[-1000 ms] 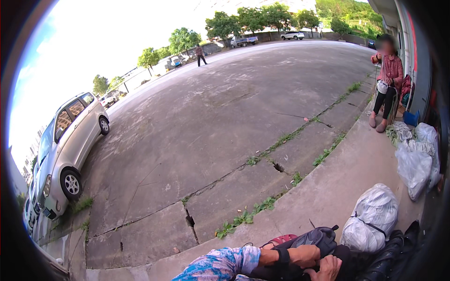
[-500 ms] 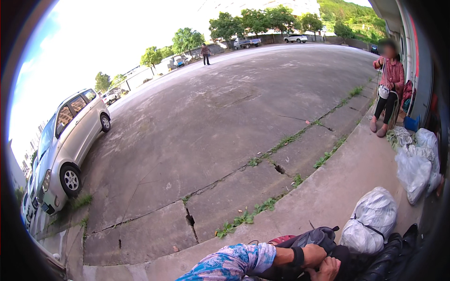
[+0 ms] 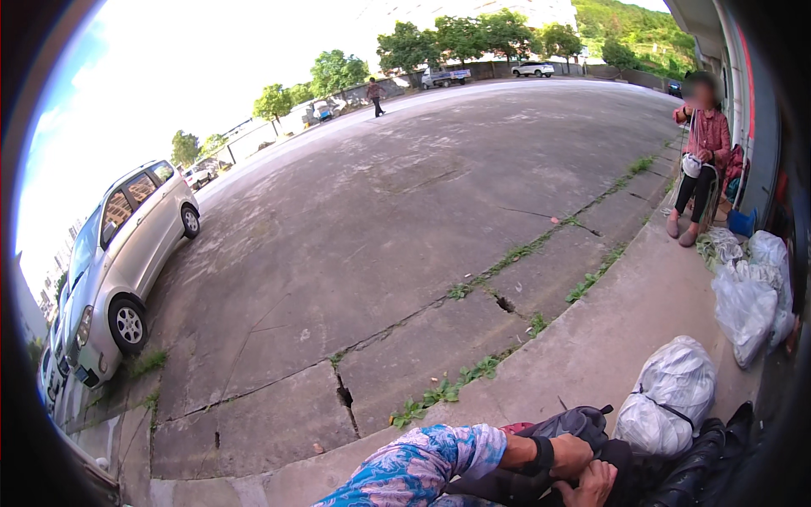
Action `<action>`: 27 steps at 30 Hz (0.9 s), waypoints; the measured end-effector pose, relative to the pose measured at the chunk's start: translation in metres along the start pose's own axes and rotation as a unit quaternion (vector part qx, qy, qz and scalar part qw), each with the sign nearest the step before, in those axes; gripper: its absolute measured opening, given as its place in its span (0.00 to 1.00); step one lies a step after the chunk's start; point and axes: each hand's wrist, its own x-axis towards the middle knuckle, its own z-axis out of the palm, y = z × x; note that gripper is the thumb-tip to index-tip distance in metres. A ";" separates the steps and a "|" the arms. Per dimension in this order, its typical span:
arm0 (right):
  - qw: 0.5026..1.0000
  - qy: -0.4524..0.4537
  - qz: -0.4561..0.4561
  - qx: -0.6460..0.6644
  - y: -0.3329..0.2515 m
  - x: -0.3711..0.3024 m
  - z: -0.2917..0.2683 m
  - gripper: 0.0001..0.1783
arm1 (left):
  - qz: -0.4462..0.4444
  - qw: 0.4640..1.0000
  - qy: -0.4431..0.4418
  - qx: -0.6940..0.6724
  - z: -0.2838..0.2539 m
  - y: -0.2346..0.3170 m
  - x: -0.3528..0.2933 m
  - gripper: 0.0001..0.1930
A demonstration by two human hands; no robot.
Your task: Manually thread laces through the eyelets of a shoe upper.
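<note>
My left hand [image 3: 571, 453], with a black band at the wrist and a blue-pink floral sleeve behind it, lies curled over a dark grey bag [image 3: 564, 421] at the bottom edge of the head view. My right hand [image 3: 596, 487] comes up just below it, fingers against the same dark fabric, and the frame edge cuts it off, so its grip is unclear. A tied white sack [image 3: 672, 395] sits right of the bag, touching it.
More white sacks [image 3: 748, 296] lie along the wall at right. A person [image 3: 699, 156] sits beyond them by a blue bin [image 3: 742, 222]. A silver car [image 3: 122, 262] is parked at left. Cracked concrete with weeds [image 3: 443, 393] runs ahead; a walker [image 3: 374, 95] is far off.
Both hands stay on the dark bag, the left one shifted slightly right. The view has drifted a little.
</note>
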 end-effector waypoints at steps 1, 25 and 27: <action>1.000 0.005 0.000 -0.002 0.000 0.000 0.000 0.24 | -0.001 1.000 0.000 0.000 0.000 0.000 0.002 0.18; 1.000 -0.005 -0.002 -0.008 0.008 -0.005 0.005 0.20 | 0.069 0.990 0.105 0.063 0.010 -0.003 0.001 0.07; 1.000 -0.011 0.000 -0.014 0.007 -0.004 0.004 0.19 | 0.073 0.976 0.199 0.044 0.008 0.001 -0.007 0.07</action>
